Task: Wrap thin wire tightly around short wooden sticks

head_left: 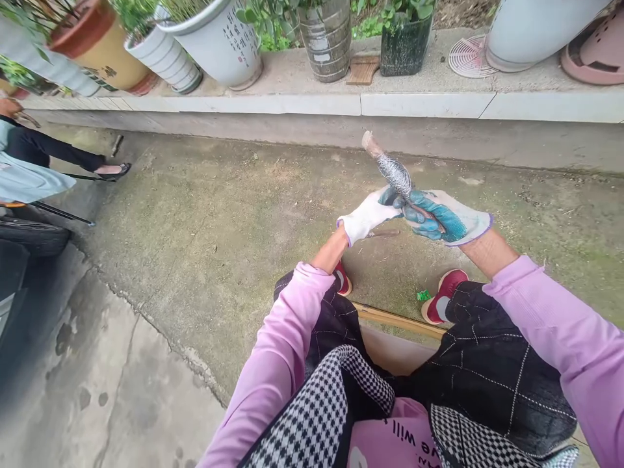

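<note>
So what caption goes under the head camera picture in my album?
Gloved right hand grips a wire-wrapped stick, gloved left hand touching it, above a concrete yard.

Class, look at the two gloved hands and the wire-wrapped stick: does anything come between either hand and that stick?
Nothing visible does. The right hand grips the lower end of the wire-wrapped stick directly, and the left hand touches it just beside the right. Only the gloves' own fabric lies between skin and stick; the stick's upper end points up freely above the concrete ground.

"We will" on pink shirt (390, 442) (partly hidden)
</note>
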The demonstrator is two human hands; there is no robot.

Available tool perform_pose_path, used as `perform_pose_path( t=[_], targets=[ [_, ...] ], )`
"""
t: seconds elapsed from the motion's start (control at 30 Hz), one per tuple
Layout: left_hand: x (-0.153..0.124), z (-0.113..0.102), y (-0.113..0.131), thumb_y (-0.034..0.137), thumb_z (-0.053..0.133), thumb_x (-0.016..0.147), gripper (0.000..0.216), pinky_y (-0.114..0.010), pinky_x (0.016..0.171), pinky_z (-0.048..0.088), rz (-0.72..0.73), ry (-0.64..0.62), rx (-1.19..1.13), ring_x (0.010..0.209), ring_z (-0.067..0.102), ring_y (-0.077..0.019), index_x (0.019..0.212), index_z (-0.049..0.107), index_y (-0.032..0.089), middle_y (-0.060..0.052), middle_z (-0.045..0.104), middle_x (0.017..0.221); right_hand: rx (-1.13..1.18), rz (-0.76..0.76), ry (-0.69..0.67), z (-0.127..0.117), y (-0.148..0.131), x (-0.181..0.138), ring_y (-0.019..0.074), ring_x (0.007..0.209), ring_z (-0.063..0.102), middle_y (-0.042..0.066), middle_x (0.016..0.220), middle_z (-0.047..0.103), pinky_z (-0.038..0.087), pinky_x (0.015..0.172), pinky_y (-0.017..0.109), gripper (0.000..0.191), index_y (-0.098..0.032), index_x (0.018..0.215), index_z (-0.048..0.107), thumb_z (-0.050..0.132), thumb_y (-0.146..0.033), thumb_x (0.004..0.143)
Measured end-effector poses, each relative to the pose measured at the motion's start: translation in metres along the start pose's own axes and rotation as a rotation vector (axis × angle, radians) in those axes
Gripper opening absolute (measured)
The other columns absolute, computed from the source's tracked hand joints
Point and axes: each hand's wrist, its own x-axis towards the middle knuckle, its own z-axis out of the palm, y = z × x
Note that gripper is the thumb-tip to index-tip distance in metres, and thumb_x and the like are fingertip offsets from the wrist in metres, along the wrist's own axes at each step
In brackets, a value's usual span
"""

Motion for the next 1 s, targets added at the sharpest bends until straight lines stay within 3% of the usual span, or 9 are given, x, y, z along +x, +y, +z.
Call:
perform_pose_path(
  t=[0.13, 0.27, 0.37, 0.43, 0.53, 0.63, 0.77, 0.9, 1.0],
  targets=[
    [-0.013, 0.007, 0.012, 0.015, 0.088, 0.099, 0.01, -0.03, 0.089, 0.065, -0.109, 0.027, 0.064, 0.072, 0.066, -0.0103, 0.096, 0.079, 0.018, 0.004, 0.074, 0.081, -0.02, 0.017, 0.082, -0.004, -0.005, 0.002, 0.0094, 0.051, 0.034, -0.007, 0.069, 0.05, 0.028, 0.041, 0.024, 0.056, -0.028, 0.095, 0.063, 0.108, -0.061, 0.098],
    [-0.024, 0.004, 0.03, 0.011, 0.086, 0.103, 0.009, -0.024, 0.07, 0.055, -0.118, 0.147, 0.08, 0.064, 0.056, -0.0072, 0.098, 0.082, 0.017, 0.004, 0.074, 0.084, -0.102, 0.076, 0.298, -0.009, -0.008, 0.008, 0.0102, 0.051, 0.041, -0.005, 0.071, 0.058, 0.034, 0.041, 0.023, 0.041, -0.025, 0.101, 0.072, 0.107, -0.046, 0.099],
    [-0.023, 0.003, 0.032, 0.014, 0.089, 0.103, 0.007, -0.023, 0.072, 0.057, -0.121, 0.199, 0.083, 0.068, 0.058, -0.0073, 0.102, 0.083, 0.017, 0.001, 0.077, 0.089, -0.22, 0.083, 0.464, -0.006, -0.009, 0.013, 0.0114, 0.052, 0.045, -0.004, 0.068, 0.06, 0.037, 0.04, 0.023, 0.036, -0.025, 0.097, 0.071, 0.106, -0.034, 0.1],
    [-0.019, 0.0, 0.029, 0.019, 0.089, 0.106, 0.006, -0.023, 0.078, 0.061, -0.123, 0.244, 0.071, 0.071, 0.061, -0.0078, 0.107, 0.084, 0.016, 0.001, 0.076, 0.09, -0.243, 0.078, 0.475, -0.003, -0.009, 0.013, 0.0119, 0.053, 0.047, -0.004, 0.067, 0.06, 0.038, 0.041, 0.023, 0.033, -0.025, 0.097, 0.071, 0.103, -0.028, 0.102],
    [-0.012, -0.004, 0.02, 0.021, 0.082, 0.111, 0.006, -0.026, 0.083, 0.065, -0.134, 0.31, 0.05, 0.073, 0.063, -0.0088, 0.114, 0.084, 0.017, 0.003, 0.068, 0.085, -0.149, 0.073, 0.313, 0.0, -0.009, 0.006, 0.0106, 0.053, 0.046, -0.005, 0.068, 0.061, 0.037, 0.041, 0.023, 0.029, -0.02, 0.106, 0.078, 0.104, -0.033, 0.102],
    [-0.005, -0.005, 0.014, 0.018, 0.073, 0.113, 0.009, -0.025, 0.082, 0.064, -0.142, 0.358, 0.027, 0.07, 0.06, -0.0083, 0.116, 0.082, 0.018, 0.005, 0.058, 0.08, -0.064, 0.041, 0.114, 0.001, -0.008, -0.002, 0.0072, 0.049, 0.037, -0.007, 0.067, 0.059, 0.034, 0.039, 0.022, 0.051, -0.019, 0.111, 0.079, 0.113, -0.051, 0.092],
    [0.0, -0.004, 0.013, 0.02, 0.078, 0.113, 0.005, -0.024, 0.08, 0.064, -0.171, 0.388, 0.003, 0.069, 0.057, -0.008, 0.117, 0.081, 0.019, 0.006, 0.055, 0.077, -0.069, 0.044, 0.027, 0.003, -0.009, -0.007, 0.0061, 0.048, 0.034, -0.009, 0.067, 0.056, 0.031, 0.039, 0.021, 0.057, -0.02, 0.112, 0.076, 0.113, -0.059, 0.093],
    [-0.006, -0.006, 0.017, 0.024, 0.087, 0.112, 0.011, -0.028, 0.084, 0.067, -0.179, 0.356, 0.031, 0.071, 0.062, -0.0095, 0.12, 0.084, 0.018, 0.005, 0.061, 0.078, -0.252, 0.125, 0.227, 0.001, -0.008, -0.002, 0.0099, 0.055, 0.047, -0.003, 0.073, 0.062, 0.04, 0.043, 0.022, 0.036, -0.022, 0.109, 0.075, 0.105, -0.04, 0.105],
    [-0.014, -0.004, 0.019, 0.02, 0.09, 0.107, 0.006, -0.029, 0.081, 0.064, -0.174, 0.288, 0.089, 0.068, 0.059, -0.0094, 0.109, 0.086, 0.017, 0.004, 0.064, 0.079, -0.482, 0.1, 0.425, -0.009, 0.0, 0.005, 0.0138, 0.058, 0.049, -0.001, 0.071, 0.061, 0.042, 0.045, 0.027, 0.035, -0.026, 0.098, 0.069, 0.103, -0.035, 0.107]
  ],
)
